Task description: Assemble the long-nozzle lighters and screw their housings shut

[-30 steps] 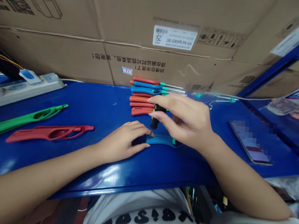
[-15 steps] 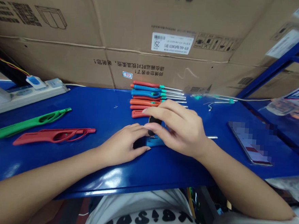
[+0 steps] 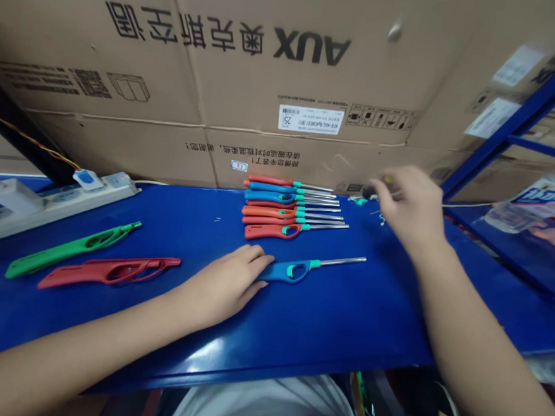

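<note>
My left hand (image 3: 227, 282) rests on the tabletop, its thumb and fingers gripping the rear end of a blue stick lighter (image 3: 280, 271). The lighter lies flat, its metal tube pointing right; its grip end is hidden under the fingers. Raised at the back right, my right hand (image 3: 413, 205) is closed on what looks like a stubby black screwdriver (image 3: 368, 192), blurred and mostly covered. Beyond the blue lighter lies a row of red, orange and blue stick lighters (image 3: 270, 212), tubes all to the right. Small teal and wire parts (image 3: 361, 201) lie near my right hand.
At left lie a green lighter shell (image 3: 65, 250) and a red lighter shell (image 3: 83, 274). Behind them is a white power strip (image 3: 63, 202) with plugs. A large cardboard box (image 3: 247, 92) walls off the back of the blue table (image 3: 345, 327). A clear plastic bag (image 3: 539, 198) sits at right.
My right hand has lifted away from the blue lighter and moved right and back, carrying the black screwdriver. My left hand still holds the lighter. The camera view has tilted up; the phone is hidden.
</note>
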Motion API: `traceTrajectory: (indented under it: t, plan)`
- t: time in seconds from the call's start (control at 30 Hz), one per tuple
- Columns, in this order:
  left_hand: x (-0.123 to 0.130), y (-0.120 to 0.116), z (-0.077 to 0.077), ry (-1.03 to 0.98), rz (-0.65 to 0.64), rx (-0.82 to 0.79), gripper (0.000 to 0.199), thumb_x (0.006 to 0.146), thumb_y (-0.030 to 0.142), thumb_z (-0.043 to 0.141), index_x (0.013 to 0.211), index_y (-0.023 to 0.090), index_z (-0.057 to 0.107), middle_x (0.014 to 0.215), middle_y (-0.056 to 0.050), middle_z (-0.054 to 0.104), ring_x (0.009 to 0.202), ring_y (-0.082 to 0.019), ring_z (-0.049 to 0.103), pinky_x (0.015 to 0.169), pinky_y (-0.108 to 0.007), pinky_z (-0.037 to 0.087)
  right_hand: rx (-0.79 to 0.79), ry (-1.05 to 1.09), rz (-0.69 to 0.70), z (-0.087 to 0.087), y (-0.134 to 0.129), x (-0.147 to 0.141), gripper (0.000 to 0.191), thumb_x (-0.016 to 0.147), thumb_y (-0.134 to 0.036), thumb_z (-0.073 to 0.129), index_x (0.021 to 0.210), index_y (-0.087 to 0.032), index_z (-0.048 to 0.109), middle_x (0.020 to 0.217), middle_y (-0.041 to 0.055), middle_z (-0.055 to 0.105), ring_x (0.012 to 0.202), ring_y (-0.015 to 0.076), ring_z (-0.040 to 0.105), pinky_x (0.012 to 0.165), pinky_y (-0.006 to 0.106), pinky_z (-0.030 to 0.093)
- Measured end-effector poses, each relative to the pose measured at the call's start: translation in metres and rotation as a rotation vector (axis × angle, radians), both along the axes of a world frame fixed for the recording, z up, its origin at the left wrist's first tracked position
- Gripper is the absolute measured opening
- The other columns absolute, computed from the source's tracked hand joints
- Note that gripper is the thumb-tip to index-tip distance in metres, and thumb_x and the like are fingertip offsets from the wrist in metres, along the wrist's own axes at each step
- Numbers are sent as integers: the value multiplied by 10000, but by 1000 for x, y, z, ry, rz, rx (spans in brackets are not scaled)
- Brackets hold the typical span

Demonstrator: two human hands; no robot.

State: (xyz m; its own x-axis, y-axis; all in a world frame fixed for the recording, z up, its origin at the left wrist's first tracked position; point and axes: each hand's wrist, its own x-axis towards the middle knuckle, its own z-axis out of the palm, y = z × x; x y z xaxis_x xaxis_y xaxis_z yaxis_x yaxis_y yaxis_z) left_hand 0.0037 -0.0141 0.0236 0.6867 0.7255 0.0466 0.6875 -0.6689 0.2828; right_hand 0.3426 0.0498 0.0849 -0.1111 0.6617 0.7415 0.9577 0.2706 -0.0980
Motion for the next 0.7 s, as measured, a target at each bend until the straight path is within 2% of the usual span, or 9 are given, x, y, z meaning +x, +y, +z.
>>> traceTrajectory:
  t: [0.07,0.13,0.23,0.3,0.43,0.57,0.7]
  plan:
    - [3,5,1,-19,-31,-16,314,1002,219,508,1284,145,628,1169,-148,624,1070,-288,642,931,-441,563,-128,-4,-67,-10,7,7,251,987,-303,511,1087,-158,690,1121,165,704,1073,299,654,964,426,507]
    - [1,16,7,-64,-56,-26,290,996,222,515,1243,157,653,1143,-140,631,1036,-273,652,917,-427,569,-188,-3,-90,-15,11,10,246,965,-271,520,1074,-133,691,1112,170,701,1074,297,651,978,414,504]
    - [-7,38,25,-139,-64,45,285,985,247,528,1224,177,666,1154,-133,644,1068,-268,650,960,-430,555,-316,-23,-135,-16,15,13,239,957,-244,510,1067,-132,690,1115,161,690,1075,277,643,1006,390,490]
    - [-12,57,40,-159,-69,118,325,994,266,498,1277,207,647,1186,-119,646,1112,-263,640,1013,-436,529,-441,-49,-182,-18,16,13,252,961,-229,491,1091,-142,688,1141,155,675,1092,266,636,1026,378,475]
    - [-14,102,62,-134,41,285,370,985,311,475,1254,138,660,1161,-148,637,1088,-288,631,998,-463,525,-643,-79,-260,-32,18,9,308,912,-182,529,1173,-112,678,1162,188,648,1082,283,644,967,379,493]
    - [-3,150,65,-65,64,331,406,983,293,448,1289,115,648,1143,-151,622,1106,-288,614,1020,-449,502,-857,-129,-297,-47,16,1,438,868,-173,575,1301,-134,624,1220,192,610,1006,274,668,864,366,514]
    - [7,187,56,-39,61,328,391,965,263,444,1226,97,683,1107,-166,624,1086,-298,614,1013,-447,500,-960,-181,-286,-47,14,-3,421,899,-194,522,1309,-147,607,1274,202,581,1044,303,661,858,392,512]
